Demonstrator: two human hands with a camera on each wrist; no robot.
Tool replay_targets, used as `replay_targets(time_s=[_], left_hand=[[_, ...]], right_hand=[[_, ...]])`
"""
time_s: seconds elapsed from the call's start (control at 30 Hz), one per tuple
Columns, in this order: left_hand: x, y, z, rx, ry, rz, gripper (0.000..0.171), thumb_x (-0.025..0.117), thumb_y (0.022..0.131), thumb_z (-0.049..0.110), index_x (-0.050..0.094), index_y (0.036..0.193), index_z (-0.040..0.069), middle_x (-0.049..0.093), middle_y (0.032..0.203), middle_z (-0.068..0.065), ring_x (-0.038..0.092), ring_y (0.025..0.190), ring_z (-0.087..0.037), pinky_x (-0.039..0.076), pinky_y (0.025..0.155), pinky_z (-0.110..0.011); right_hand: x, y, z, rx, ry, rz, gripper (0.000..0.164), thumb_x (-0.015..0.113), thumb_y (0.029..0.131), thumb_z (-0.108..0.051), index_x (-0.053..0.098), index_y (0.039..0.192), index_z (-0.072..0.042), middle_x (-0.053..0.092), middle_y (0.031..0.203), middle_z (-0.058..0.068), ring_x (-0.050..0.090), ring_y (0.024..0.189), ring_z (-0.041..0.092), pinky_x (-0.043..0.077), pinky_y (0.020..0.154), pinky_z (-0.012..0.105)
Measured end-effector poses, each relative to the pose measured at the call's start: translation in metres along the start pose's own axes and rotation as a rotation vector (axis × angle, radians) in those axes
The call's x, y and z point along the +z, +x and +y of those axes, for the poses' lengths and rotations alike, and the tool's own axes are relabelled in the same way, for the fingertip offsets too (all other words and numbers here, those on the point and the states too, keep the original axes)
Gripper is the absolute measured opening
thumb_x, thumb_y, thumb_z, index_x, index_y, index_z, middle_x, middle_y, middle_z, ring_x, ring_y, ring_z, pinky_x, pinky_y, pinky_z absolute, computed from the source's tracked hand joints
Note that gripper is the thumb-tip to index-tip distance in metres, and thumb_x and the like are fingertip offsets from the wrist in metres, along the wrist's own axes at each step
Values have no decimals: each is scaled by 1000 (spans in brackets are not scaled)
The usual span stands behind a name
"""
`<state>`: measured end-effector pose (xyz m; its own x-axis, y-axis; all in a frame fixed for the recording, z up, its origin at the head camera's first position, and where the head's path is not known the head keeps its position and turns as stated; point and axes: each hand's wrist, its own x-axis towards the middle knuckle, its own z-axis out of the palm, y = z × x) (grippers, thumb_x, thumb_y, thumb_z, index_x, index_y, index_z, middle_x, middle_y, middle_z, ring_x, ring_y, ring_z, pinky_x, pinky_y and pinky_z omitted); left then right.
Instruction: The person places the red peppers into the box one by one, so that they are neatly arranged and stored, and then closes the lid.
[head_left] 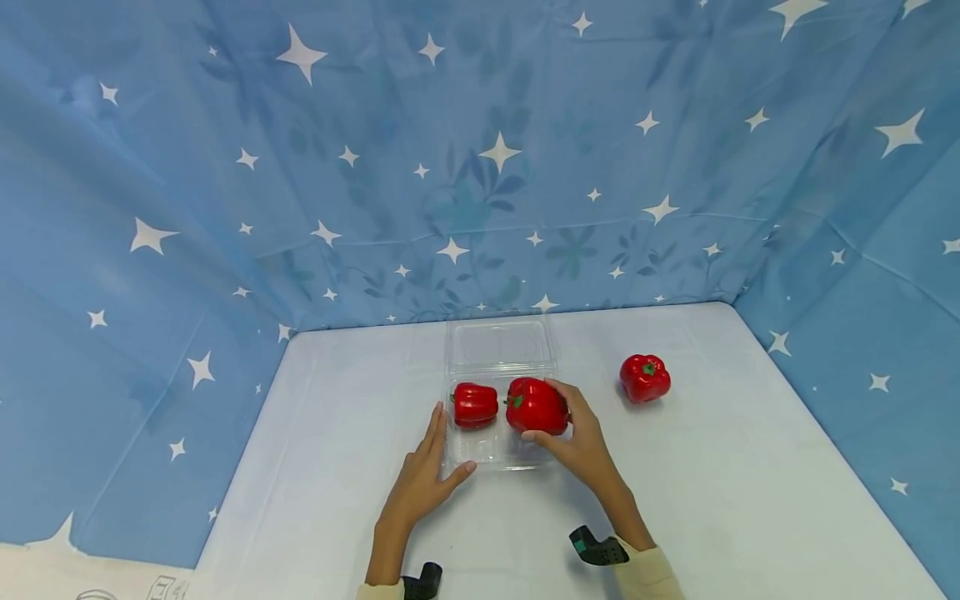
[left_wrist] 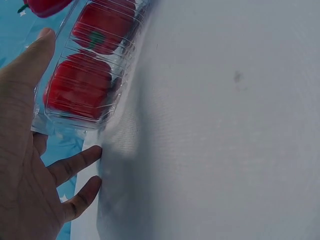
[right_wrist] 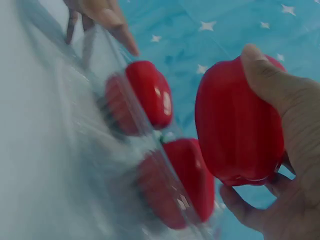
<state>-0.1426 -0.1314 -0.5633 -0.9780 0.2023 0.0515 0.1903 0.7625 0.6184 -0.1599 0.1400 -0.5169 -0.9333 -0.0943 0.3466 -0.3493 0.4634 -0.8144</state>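
Observation:
My right hand [head_left: 585, 450] grips a red bell pepper [right_wrist: 240, 122], thumb on one side and fingers on the other, above the right part of a clear plastic clamshell box [head_left: 476, 452]. Inside the box lie two more red bell peppers: one on the left [head_left: 475, 406], and another [right_wrist: 195, 175] mostly hidden behind the held one in the head view. My left hand [head_left: 420, 483] is at the box's left front corner, its fingers extended along the left side and the thumb spread toward the front edge; it holds nothing.
The box's clear lid [head_left: 501, 343] lies folded back behind it. A further red bell pepper [head_left: 645, 379] sits on the white table [head_left: 750, 467], right of the box. Blue star-patterned cloth [head_left: 465, 208] hangs at the back and both sides.

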Motion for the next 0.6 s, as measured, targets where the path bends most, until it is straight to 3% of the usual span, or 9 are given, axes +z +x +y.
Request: replay_targets(time_s=[0.3, 0.6], left_hand=[[0, 1, -2, 23, -7, 11, 98, 58, 86, 65, 10, 159, 20, 10, 165, 4, 34, 144, -34, 39, 101, -69], [1, 1, -4, 51, -27, 30, 98, 58, 85, 65, 12, 158, 19, 10, 165, 3, 35, 144, -34, 39, 100, -70]], right_hand=[[27, -5, -3, -115, -149, -17, 81, 87, 71, -32, 50, 141, -14, 51, 131, 9, 51, 124, 31, 54, 92, 49], [47, -7, -9, -159, -274, -50, 81, 86, 71, -42, 53, 138, -13, 55, 134, 11, 55, 122, 29, 54, 93, 47]])
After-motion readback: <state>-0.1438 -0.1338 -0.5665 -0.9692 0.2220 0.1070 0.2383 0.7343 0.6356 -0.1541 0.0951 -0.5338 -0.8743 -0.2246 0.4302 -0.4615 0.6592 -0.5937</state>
